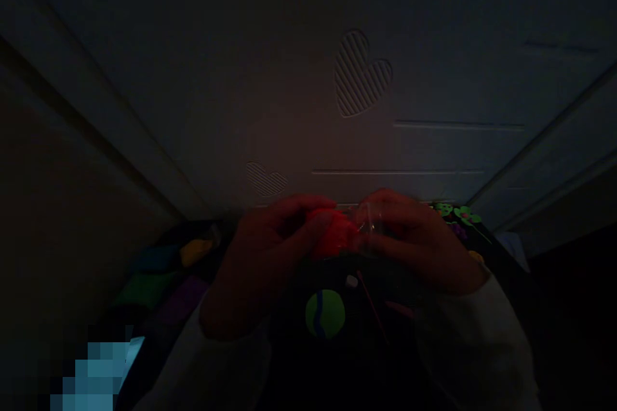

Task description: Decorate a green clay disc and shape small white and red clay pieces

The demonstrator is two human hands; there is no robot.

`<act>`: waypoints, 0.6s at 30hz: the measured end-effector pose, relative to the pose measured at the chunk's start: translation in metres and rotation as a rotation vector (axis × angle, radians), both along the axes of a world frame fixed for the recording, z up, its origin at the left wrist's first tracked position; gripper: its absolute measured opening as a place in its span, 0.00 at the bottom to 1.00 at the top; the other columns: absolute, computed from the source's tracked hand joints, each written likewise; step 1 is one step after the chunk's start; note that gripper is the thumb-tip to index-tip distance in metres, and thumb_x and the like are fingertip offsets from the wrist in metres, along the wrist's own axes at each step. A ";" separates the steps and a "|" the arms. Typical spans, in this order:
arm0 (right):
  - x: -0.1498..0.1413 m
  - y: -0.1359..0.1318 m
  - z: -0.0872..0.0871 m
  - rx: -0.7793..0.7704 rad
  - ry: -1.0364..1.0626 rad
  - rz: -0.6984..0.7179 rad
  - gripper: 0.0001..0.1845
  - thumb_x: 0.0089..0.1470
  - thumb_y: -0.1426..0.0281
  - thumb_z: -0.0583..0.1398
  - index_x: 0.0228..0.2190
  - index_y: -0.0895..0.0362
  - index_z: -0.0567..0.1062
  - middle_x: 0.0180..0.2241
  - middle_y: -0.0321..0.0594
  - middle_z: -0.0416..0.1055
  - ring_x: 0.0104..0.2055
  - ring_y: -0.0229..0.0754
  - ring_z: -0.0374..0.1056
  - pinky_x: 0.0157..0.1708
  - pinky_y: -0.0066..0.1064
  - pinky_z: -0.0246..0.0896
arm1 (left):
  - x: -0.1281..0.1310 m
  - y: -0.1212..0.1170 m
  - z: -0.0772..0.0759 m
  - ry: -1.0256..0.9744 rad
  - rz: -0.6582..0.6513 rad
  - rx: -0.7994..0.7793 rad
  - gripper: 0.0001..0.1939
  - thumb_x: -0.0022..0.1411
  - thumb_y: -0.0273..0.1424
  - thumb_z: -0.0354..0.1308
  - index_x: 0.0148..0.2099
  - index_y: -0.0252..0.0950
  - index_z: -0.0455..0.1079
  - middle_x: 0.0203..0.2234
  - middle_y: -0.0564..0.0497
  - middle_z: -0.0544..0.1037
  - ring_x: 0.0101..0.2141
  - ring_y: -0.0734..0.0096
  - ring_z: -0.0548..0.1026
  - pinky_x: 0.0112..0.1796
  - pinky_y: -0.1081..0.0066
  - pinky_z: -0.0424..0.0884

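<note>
The light is dim. In the middle of the head view, my left hand (267,250) is closed around a bright red lump (332,237), thumb on its near side. The lump's material is hard to make out; it is the brightest thing here. My right hand (424,237) grips a small clear plastic container (370,221) by its right side. The container is right up against the red lump; whether part of the lump is inside it, I cannot tell. Below the hands lies a flat green disc (333,314) with a blue stripe.
A small white piece (351,281) and a thin pink stick (373,308) lie on the dark surface. At left are yellow (195,252), blue (155,258), green (144,289) and purple (180,300) pieces. Green flower shapes (467,215) lie at right. A panel with hearts (361,74) stands behind.
</note>
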State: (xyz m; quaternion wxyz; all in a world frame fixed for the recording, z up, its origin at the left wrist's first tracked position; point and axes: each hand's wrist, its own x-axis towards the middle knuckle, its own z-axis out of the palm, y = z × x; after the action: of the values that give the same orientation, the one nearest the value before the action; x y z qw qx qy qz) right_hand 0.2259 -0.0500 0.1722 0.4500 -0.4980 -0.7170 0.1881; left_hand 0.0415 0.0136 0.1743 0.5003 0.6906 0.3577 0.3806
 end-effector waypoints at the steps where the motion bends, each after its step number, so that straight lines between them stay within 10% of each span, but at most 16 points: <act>1: -0.001 0.000 0.000 0.018 0.002 -0.006 0.12 0.48 0.75 0.65 0.36 0.52 0.79 0.34 0.34 0.70 0.37 0.34 0.68 0.37 0.26 0.62 | 0.000 0.000 0.000 -0.021 -0.002 -0.009 0.07 0.56 0.36 0.62 0.38 0.42 0.76 0.29 0.57 0.81 0.29 0.78 0.77 0.27 0.84 0.70; 18: 0.010 -0.005 -0.003 -0.042 0.208 0.024 0.05 0.51 0.73 0.63 0.31 0.51 0.78 0.41 0.35 0.70 0.44 0.35 0.67 0.45 0.29 0.60 | -0.005 0.004 -0.001 -0.063 0.071 -0.067 0.06 0.54 0.36 0.64 0.36 0.44 0.77 0.29 0.58 0.81 0.29 0.79 0.77 0.27 0.85 0.70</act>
State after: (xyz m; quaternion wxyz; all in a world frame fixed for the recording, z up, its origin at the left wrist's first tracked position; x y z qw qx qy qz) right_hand 0.2362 -0.0553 0.1691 0.5095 -0.4762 -0.6682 0.2591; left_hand 0.0365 0.0177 0.1735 0.5202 0.6481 0.3786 0.4073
